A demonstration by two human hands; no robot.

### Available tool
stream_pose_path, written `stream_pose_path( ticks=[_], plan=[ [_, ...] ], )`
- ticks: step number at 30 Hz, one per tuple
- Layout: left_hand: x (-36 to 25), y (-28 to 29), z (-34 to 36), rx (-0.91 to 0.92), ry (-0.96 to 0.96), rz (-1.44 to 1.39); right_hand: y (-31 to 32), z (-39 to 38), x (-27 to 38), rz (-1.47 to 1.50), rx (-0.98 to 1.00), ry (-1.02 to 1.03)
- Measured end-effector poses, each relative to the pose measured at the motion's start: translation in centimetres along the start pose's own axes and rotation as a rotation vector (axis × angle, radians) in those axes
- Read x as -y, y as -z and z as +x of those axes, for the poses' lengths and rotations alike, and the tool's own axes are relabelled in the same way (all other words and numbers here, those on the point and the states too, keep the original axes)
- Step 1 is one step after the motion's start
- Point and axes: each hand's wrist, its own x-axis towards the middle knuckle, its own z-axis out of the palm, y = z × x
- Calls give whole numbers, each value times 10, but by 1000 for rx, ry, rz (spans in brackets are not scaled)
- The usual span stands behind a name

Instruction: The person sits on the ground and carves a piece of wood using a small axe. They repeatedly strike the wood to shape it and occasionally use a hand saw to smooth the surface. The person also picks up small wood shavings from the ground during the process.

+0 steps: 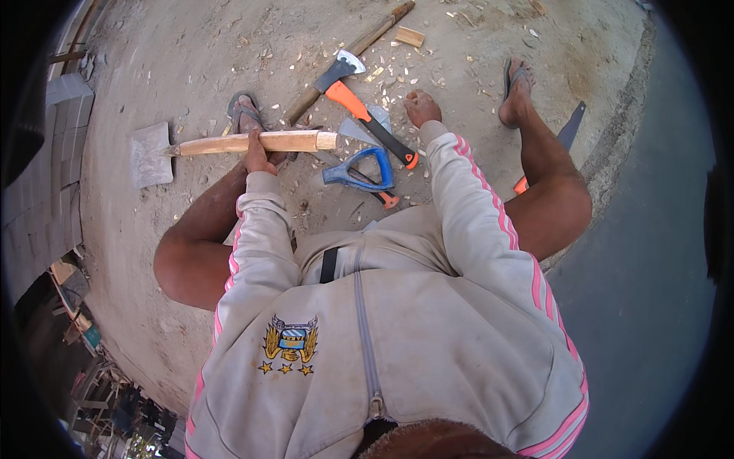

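My left hand (258,155) is closed around a wooden shovel handle (218,145), which lies crosswise and has a pale, freshly cut right end. At its left end sits the grey square shovel blade (151,157). My right hand (421,108) is held over the ground with curled fingers; what is in them, if anything, is hidden. Just left of it lies an axe (349,99) with an orange and black handle. Nearer to me is a blue D-shaped grip (358,177). Under that grip, an orange-ended tool handle (387,199) shows in part.
A long wooden pole (375,34) passes under the axe head. Beside it lies a small wood block (410,36) among scattered chips. A handsaw (570,126) rests behind my right leg. Stacked grey blocks (65,145) stand at the left edge; a grey surface (634,306) lies right.
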Motion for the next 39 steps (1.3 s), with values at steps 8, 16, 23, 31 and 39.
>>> stream_pose_path(
  ticks=[8,16,23,31,39],
  plan=[
    [9,-14,-17,-21,60,-46,-4,-41,49,-128,253,159],
    [23,-30,-30,126,118,-312,-10,-176,79,-708,628,561],
    [12,-45,-58,349,159,-499,-1,-183,59,-728,426,849],
    [-98,-80,-133,713,-123,-831,164,-173,186,366,433,378],
    [-98,-90,-167,852,-97,-711,243,-198,266,-341,-80,1127]
  ],
)
